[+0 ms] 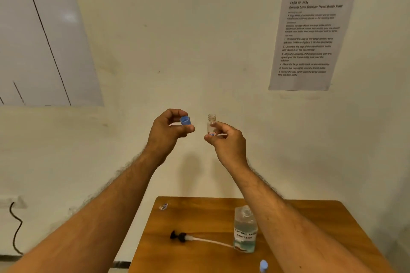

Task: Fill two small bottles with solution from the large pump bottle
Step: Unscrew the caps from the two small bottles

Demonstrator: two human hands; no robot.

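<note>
I see my left hand (168,131) raised in front of the pale, scuffed wall (199,51), fingers pinched on a small blue plastic cap (185,120), ridged round its side. My right hand (226,139) is up beside it, close but apart, fingertips clamped on a small clear bottle (211,125); it stands upright with its threaded neck open and a red-edged label low on its side. Whether it holds any liquid I cannot tell.

Below, a smooth brown wooden table (321,224) with a straight far edge sits against the wall. The large square clear bottle (245,231) stands on it, mouth open, bluish liquid low in the bottom, handwriting on its face. Its black pump head (178,236) lies flat to the left, the white tube (213,241) reaching to the bottle's foot. A second small bottle with a blue cap (263,265) shows at the near edge, partly cut off. The left part of the tabletop is bare wood apart from a small scrap (163,206) near the far corner. A printed sheet (310,40) is taped to the wall.
</note>
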